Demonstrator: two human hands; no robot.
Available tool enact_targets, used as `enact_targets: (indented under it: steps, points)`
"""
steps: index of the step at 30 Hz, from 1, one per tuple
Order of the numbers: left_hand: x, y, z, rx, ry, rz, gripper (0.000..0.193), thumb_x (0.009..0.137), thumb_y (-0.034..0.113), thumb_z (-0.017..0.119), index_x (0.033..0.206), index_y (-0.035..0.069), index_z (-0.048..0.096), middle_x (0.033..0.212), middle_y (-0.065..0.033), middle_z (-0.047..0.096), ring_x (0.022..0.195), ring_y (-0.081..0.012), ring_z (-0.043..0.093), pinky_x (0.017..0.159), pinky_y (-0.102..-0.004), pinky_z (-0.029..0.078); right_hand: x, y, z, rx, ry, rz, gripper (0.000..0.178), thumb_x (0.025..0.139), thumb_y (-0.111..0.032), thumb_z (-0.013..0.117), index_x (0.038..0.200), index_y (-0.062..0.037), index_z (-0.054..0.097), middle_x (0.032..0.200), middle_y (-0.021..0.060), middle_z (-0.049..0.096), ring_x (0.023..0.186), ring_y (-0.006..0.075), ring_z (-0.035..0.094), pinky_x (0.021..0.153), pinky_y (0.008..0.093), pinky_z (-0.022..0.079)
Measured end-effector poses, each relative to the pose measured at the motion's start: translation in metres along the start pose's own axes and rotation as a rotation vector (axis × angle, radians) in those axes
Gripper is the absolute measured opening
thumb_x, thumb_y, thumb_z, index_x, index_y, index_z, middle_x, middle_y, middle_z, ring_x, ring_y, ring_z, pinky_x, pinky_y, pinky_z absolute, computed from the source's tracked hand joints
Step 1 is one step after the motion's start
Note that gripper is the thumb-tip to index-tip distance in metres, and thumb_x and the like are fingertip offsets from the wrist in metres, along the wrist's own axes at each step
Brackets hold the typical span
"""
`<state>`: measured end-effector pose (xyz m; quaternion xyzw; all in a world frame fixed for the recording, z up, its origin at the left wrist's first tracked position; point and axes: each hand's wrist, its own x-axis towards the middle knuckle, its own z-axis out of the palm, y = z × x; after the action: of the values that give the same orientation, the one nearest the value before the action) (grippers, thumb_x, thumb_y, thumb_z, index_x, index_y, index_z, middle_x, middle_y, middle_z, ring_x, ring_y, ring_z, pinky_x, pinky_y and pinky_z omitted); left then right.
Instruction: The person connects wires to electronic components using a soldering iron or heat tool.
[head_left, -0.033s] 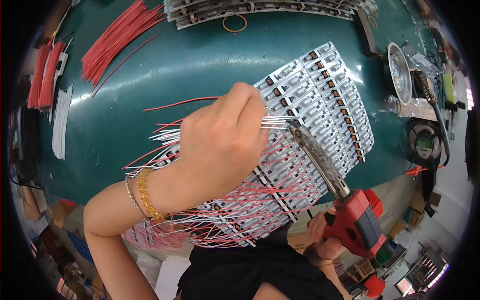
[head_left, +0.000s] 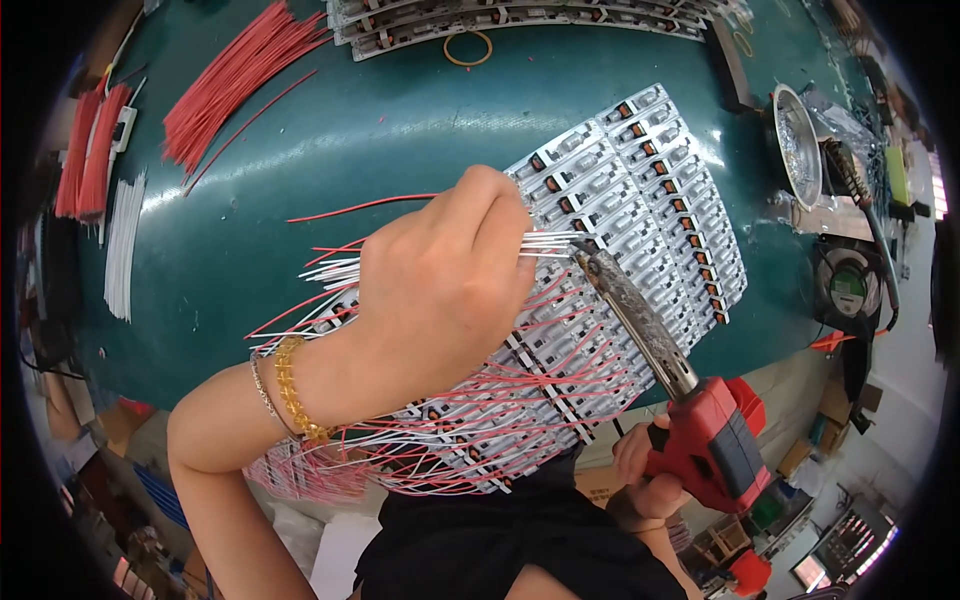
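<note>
My left hand point(head_left: 450, 270) is closed on a bunch of white wires point(head_left: 550, 243). Their ends stick out between thumb and fingers over a panel of small silvery circuit boards point(head_left: 640, 185). In my right hand point(head_left: 645, 480) is a red and black soldering gun point(head_left: 712, 445), gripped by its handle. Its dark tip meets the board area right at the wire ends; whether it touches a wire I cannot tell. Red and white wires point(head_left: 540, 382) spread across the near rows of boards. My left palm and fingertips are mostly hidden behind the back of the hand.
Beneath the panel is a green work table point(head_left: 330, 130). Loose red wires point(head_left: 235, 80) lie at the far left, white wires point(head_left: 124, 250) nearer. More board strips point(head_left: 520, 25) line the far edge beside a rubber band point(head_left: 468, 48). A metal bowl point(head_left: 797, 145) stands on the right.
</note>
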<state>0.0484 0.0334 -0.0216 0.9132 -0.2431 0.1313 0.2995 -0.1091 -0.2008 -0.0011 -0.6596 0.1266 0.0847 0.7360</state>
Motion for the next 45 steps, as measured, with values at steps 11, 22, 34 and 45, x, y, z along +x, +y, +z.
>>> enact_targets:
  steps: [11, 22, 34, 45]
  points:
    - [0.001, 0.008, -0.001, -0.038, 0.017, -0.035, 0.016, 0.075, 0.001, 0.071, 0.087, 0.001, 0.06, 0.095, -0.01, 0.06, 0.068, -0.0266, 0.062, 0.058, -0.036, 0.049, -0.006, 0.023, -0.009, -0.091, 0.141, -0.187, 0.088, 0.078, -0.063, 0.072, 0.129, 0.0052, 0.048, 0.048, -0.0035, 0.044, 0.039, 0.0104, 0.044, 0.043, 0.0254, 0.036]
    - [0.013, 0.033, -0.055, -0.094, -0.114, -0.207, 0.011, 0.085, 0.003, 0.062, 0.095, 0.002, 0.056, 0.072, -0.0098, 0.061, 0.06, -0.0283, 0.061, 0.053, -0.041, 0.048, -0.021, 0.014, -0.017, -0.059, 0.181, -0.203, 0.089, 0.082, -0.066, 0.066, 0.131, 0.0058, 0.046, 0.048, -0.0021, 0.044, 0.04, 0.0118, 0.044, 0.043, 0.0264, 0.037]
    - [0.0, 0.015, -0.008, -0.239, -0.111, -0.178, 0.011, 0.076, 0.003, 0.067, 0.082, -0.001, 0.06, 0.091, -0.012, 0.057, 0.064, -0.033, 0.06, 0.055, -0.0409, 0.049, -0.025, 0.038, -0.041, -0.301, 0.083, -0.173, 0.094, 0.074, -0.07, 0.068, 0.127, 0.005, 0.049, 0.048, -0.0035, 0.045, 0.04, 0.0115, 0.046, 0.043, 0.0254, 0.036]
    - [0.0, 0.014, -0.005, -0.216, -0.062, -0.145, 0.01, 0.074, 0.003, 0.065, 0.081, 0.0, 0.06, 0.087, -0.0115, 0.057, 0.064, -0.0311, 0.061, 0.054, -0.0401, 0.049, -0.035, 0.029, -0.049, -0.969, -0.057, -0.159, 0.021, 0.079, -0.008, 0.065, 0.099, -0.0046, 0.068, 0.091, 0.0095, 0.067, 0.08, 0.0275, 0.064, 0.071, 0.0361, 0.048]
